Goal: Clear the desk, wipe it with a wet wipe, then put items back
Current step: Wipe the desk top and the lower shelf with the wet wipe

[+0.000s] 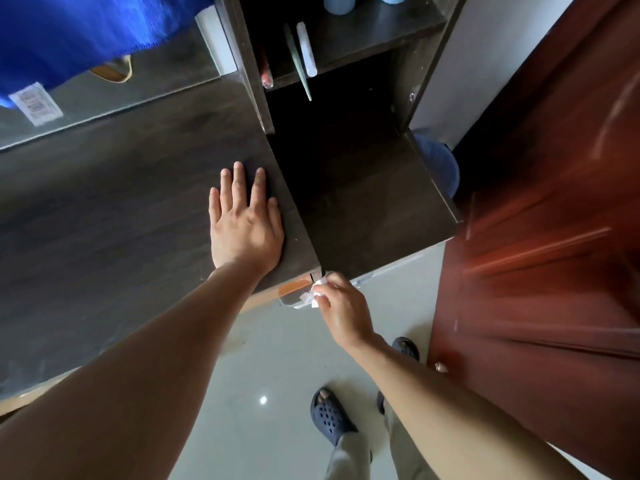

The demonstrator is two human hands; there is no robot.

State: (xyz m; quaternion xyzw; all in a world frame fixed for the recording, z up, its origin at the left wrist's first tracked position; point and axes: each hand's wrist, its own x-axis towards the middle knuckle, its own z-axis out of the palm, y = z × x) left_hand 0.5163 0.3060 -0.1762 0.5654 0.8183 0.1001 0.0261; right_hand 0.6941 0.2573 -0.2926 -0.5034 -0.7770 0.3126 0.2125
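The dark wooden desk [121,202] fills the left and middle of the view. My left hand [244,221] lies flat on its top near the right front corner, fingers straight. My right hand [341,304] is just below the desk's front corner and grips a crumpled white wet wipe [317,294] against the desk's edge. To the right of my left hand sits a lower, darker desk section [363,202].
A shelf unit [346,39] at the back holds pens, a white tube and pale blue containers. A blue cloth [79,32] hangs at top left. A reddish-brown door [547,237] stands to the right. Below are pale floor tiles and feet in dark sandals [329,414].
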